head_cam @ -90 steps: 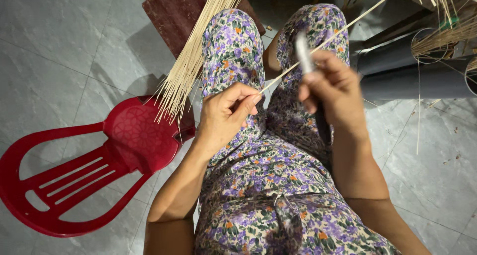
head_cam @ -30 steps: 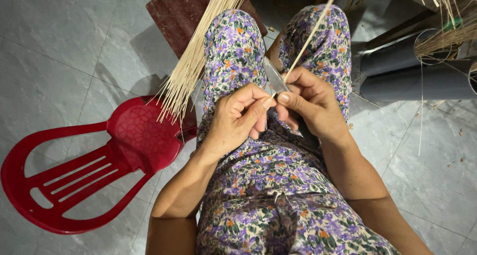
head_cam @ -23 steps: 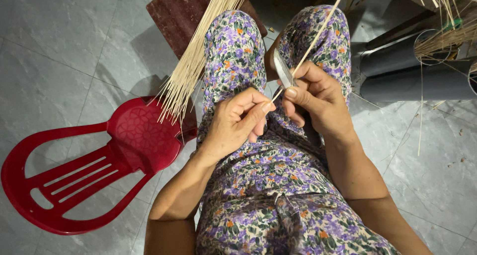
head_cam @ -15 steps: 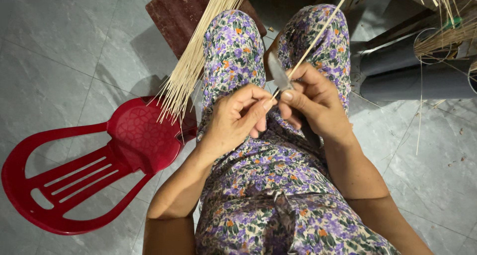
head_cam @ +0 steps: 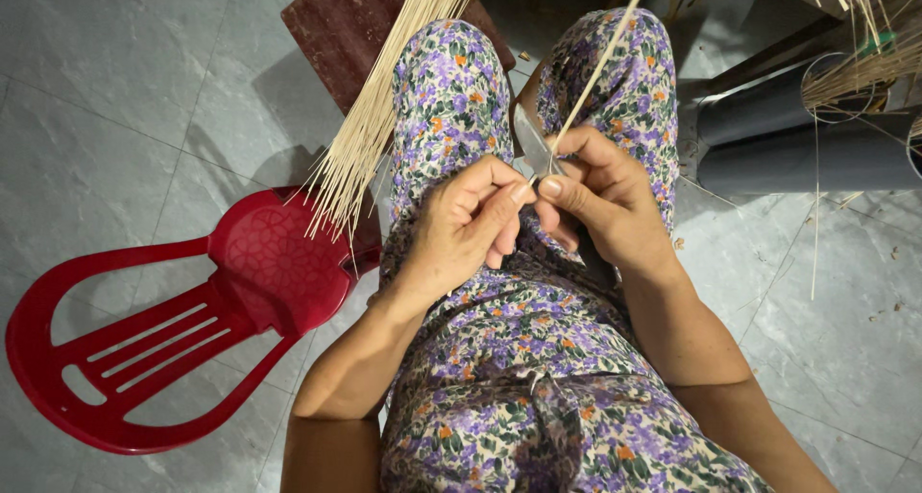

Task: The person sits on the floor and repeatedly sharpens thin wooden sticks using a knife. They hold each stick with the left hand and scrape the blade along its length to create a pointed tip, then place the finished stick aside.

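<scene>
Seated, looking down at my lap; floral trousers [head_cam: 519, 359] fill the near field from 6 o'clock up to centre.

Left hand [head_cam: 461, 229]: just left of centre, fingers curled tight, thumb and forefinger tip pinched at the near end of a thin bamboo stick [head_cam: 600, 66]. The pinch sits at the hand's 2 o'clock edge. Closed on the stick as far as I can see; the contact point itself is partly hidden by the fingers.

Right hand [head_cam: 600, 200]: just right of centre, touching the left at the fingertips. Fist closed round a small knife [head_cam: 531, 145]; the grey blade stands out of the hand toward 11 o'clock. My thumb lies along the stick beside the blade.

Stick: runs from the meeting point of both hands away toward 1 o'clock, passing over my right knee and out of the top edge of the frame. The blade meets it right at the near end, between the two hands.

Further out: red plastic chair [head_cam: 173, 330] at 8 o'clock on the grey tile floor [head_cam: 106, 119]. A bundle of pale sticks [head_cam: 384, 109] slants from 12 o'clock down onto the chair's edge, along my left leg. Dark wooden stool [head_cam: 351, 32] under the bundle at 11 o'clock. Grey pipes [head_cam: 807, 138] at 2 o'clock, with loose strips above them.
</scene>
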The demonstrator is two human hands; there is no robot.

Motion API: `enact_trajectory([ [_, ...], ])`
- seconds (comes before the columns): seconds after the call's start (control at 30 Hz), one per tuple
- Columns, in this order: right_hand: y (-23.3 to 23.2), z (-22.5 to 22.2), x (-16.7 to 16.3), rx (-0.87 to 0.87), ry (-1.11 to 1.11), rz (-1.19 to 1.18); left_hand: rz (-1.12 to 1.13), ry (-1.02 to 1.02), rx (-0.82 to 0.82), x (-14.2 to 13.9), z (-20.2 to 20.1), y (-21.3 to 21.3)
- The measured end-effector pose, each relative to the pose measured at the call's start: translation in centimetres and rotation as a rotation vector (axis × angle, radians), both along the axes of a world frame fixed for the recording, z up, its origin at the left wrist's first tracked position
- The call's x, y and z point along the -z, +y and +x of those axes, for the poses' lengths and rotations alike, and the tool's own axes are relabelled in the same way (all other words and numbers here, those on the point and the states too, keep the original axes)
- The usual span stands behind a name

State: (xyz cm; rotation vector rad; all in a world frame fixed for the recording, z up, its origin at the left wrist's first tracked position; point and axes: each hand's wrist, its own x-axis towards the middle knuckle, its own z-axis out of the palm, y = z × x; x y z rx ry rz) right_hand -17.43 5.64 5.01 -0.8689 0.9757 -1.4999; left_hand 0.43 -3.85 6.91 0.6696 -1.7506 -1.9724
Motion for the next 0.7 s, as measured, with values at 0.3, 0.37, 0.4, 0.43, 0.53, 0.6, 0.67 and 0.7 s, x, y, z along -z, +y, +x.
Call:
enact_trajectory([
  [0.3,0.0,-0.4,-0.1,0.043,-0.043,-0.025,-0.003,-0.005,0.064,0.5,0.8,-0.1],
  [0.37,0.0,-0.5,-0.3,0.11,-0.044,0.013,-0.009,-0.02,0.086,0.5,1.1,-0.2],
  [0.4,-0.1,-0.9,-0.5,0.118,-0.052,-0.014,-0.001,-0.033,0.101,0.5,1.3,-0.1],
  [0.43,-0.2,-1.6,-0.7,0.129,-0.059,-0.04,0.007,-0.046,0.119,0.6,1.4,-0.1],
  [0.53,-0.1,-2.0,-0.8,0.163,-0.067,-0.09,0.067,-0.057,0.129,0.7,1.5,-0.1],
  [0.6,0.0,-1.8,-0.7,0.169,-0.068,-0.081,0.013,0.002,0.125,0.7,1.3,-0.1],
  [0.67,-0.2,-1.6,-0.6,0.164,-0.064,-0.051,-0.021,0.023,0.108,0.6,0.8,-0.3],
  [0.7,-0.2,-1.4,-0.5,0.143,-0.071,-0.047,-0.026,0.014,0.091,0.5,0.5,-0.4],
])
